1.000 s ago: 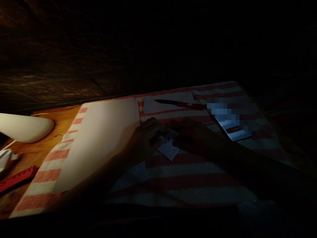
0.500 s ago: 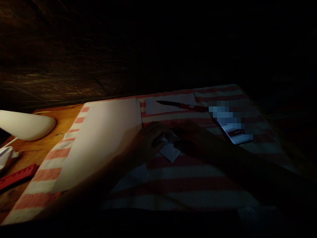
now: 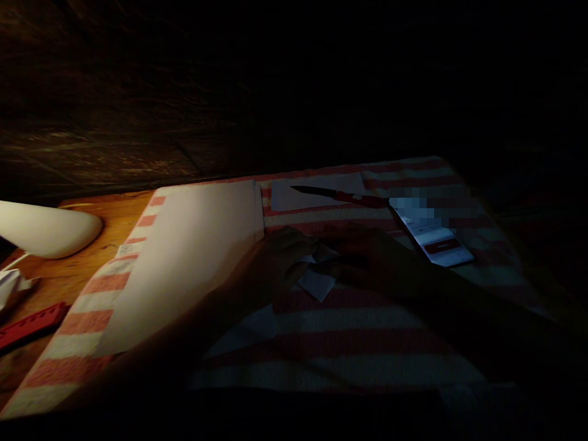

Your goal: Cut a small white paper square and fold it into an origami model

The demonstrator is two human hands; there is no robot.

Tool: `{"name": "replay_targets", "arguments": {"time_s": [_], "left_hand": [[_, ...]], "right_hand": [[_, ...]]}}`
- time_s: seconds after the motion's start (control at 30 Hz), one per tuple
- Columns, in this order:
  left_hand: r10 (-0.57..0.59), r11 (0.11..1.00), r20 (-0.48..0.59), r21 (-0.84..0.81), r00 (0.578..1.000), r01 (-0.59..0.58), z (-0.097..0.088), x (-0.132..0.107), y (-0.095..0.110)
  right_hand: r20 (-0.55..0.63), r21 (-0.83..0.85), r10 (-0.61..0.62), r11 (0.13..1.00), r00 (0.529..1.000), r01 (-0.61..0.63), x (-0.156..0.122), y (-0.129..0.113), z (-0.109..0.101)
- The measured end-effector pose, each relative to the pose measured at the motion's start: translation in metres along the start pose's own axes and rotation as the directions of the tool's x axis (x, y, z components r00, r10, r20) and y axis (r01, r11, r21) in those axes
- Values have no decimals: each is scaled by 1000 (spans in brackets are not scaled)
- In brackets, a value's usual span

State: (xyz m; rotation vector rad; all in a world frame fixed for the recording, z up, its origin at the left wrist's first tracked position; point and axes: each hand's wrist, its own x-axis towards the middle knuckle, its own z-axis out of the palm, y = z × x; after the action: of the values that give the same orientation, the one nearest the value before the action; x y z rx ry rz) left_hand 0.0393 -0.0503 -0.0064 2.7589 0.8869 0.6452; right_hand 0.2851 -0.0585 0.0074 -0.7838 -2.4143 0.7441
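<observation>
1. Both hands met at the folded paper [image 3: 318,283], which was near the middle of the worktop [image 3: 126,208], on a striped towel [image 3: 358,337]; one pointed corner of it faced the near edge.
2. The left hand [image 3: 282,257] had its fingers bent around the paper's left side, gripping it; the forearm crossed from the near left, over part of the sheets [image 3: 202,239].
3. The right hand [image 3: 361,254] gripped the opposite side with curled fingers; deep shadow hid just how its fingertips lay.
4. The sheets lay flat on the left half of the towel, reaching almost to its far edge; a loose paper [image 3: 250,327] showed beside the left forearm, toward the near edge.
5. Along the worktop's far edge lay a slip [image 3: 316,181]; a knife [image 3: 340,195] rested across it, blade to the left, red handle running toward the phone [image 3: 441,242].
6. The phone, its screen lit, lay toward the towel's right edge, beyond the right forearm.
7. On bare wood left of the towel were a white rounded object [image 3: 50,229], a crumpled paper [image 3: 13,285] and a red strip [image 3: 34,324]; a dark wall [image 3: 124,150] stood behind the far edge.
</observation>
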Motion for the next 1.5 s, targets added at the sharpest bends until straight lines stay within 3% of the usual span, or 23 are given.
{"name": "replay_targets", "arguments": {"time_s": [0.1, 0.23, 0.3, 0.43, 0.77, 1.03, 1.5], "left_hand": [[21, 998, 40, 54, 999, -23, -3, 1, 1], [44, 988, 73, 143, 996, -54, -7, 4, 4], [55, 978, 84, 198, 995, -71, -7, 5, 5], [41, 977, 117, 203, 992, -65, -7, 4, 4], [44, 999, 156, 15, 987, -47, -11, -3, -4], [65, 998, 177, 1, 982, -66, -16, -8, -8], [-66, 998, 140, 13, 988, 65, -17, -5, -2]], "right_hand": [[-65, 27, 116, 993, 991, -114, -1, -5, 0], [-207, 11, 275, 960, 939, -279, -4, -8, 7], [-216, -22, 210, 975, 954, -220, -5, -6, 9], [-103, -124, 5, 992, 995, -18, -5, -1, 9], [-105, -87, 17, 996, 994, -26, -2, 2, 8], [-97, -106, -20, 994, 995, 9, -2, 3, 9], [-89, -124, -69, 991, 994, 58, -2, 9, 11]]}}
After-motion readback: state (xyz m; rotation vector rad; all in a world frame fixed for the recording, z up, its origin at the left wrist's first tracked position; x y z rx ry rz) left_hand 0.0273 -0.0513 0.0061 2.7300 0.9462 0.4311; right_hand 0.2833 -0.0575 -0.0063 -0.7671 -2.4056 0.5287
